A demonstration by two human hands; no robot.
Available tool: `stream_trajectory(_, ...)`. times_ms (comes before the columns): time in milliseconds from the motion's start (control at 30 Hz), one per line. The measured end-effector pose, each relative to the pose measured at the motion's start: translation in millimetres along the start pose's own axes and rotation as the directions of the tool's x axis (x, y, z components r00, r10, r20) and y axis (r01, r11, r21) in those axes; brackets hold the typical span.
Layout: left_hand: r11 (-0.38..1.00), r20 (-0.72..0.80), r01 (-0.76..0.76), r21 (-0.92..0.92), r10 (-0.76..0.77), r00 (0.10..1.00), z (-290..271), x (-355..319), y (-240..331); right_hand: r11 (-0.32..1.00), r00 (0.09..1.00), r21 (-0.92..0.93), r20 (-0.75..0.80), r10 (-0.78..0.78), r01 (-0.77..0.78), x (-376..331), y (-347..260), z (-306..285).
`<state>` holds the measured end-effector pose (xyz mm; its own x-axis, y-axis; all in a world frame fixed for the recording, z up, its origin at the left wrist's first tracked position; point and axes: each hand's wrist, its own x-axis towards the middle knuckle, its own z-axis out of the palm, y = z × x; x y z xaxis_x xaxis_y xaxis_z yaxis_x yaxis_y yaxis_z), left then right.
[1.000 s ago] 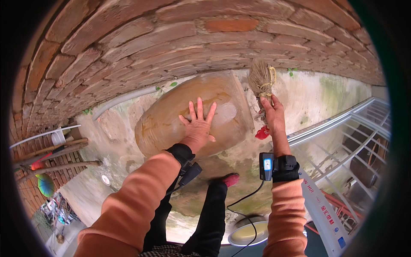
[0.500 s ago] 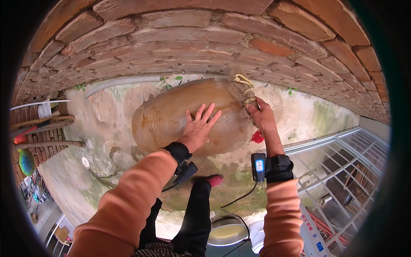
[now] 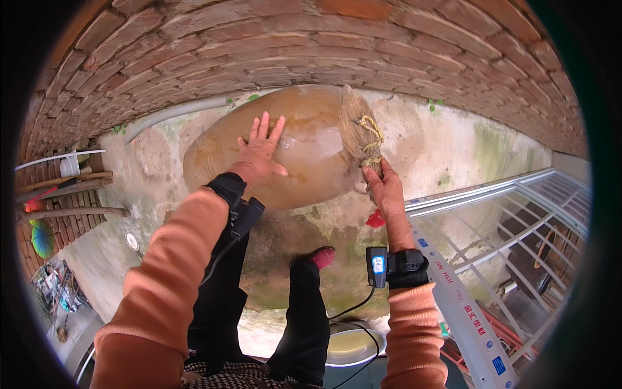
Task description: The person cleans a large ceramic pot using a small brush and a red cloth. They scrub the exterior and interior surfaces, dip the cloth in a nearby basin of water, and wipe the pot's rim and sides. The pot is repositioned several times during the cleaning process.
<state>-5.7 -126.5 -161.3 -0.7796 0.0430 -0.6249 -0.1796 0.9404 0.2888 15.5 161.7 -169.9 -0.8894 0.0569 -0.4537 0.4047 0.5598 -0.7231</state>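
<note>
With jar on its side, both hands on it

Big brown clay jar lies on wet concrete floor by brick wall. Left hand spread flat on its belly. Right hand pinching straw-wrapped neck, just above.

Brick wall — mossy concrete floor

The big brown jar looks like glazed earthenware, smooth and faintly glossy where the left hand lies flat on it, while the bundle at its mouth, gripped by the right hand, is coarse, matt fibre, probably straw or hemp rope. The wall is rough, matt red brick and the ground is stained, mossy concrete. The frame looks like smooth pale metal, and the sleeves are soft orange cloth.
</note>
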Motion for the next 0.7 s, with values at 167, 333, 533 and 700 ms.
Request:
stream_trajectory(167, 1.000, -0.025, -0.007, 0.016, 0.008, 1.000, 7, 6, -6, 0.954, 0.997, -0.298, 0.063, 0.044, -0.023, -64, 81, -22)
stream_trajectory(333, 0.998, -0.071, -0.059, 0.025, 0.060, 0.996, 11, 13, -17, 0.913, 0.951, -0.266, -0.055, 0.305, -0.309, -111, 145, -23)
stream_trajectory(533, 0.984, -0.094, -0.176, 0.015, 0.176, 0.980, 5, 25, -31, 0.940, 0.966, 0.338, -0.257, 0.041, 0.050, -95, 72, -2)
stream_trajectory(700, 0.983, -0.064, -0.178, 0.043, 0.181, 0.982, 5, 25, -24, 0.974, 0.977, 0.223, -0.215, 0.012, 0.037, -62, 4, 38)
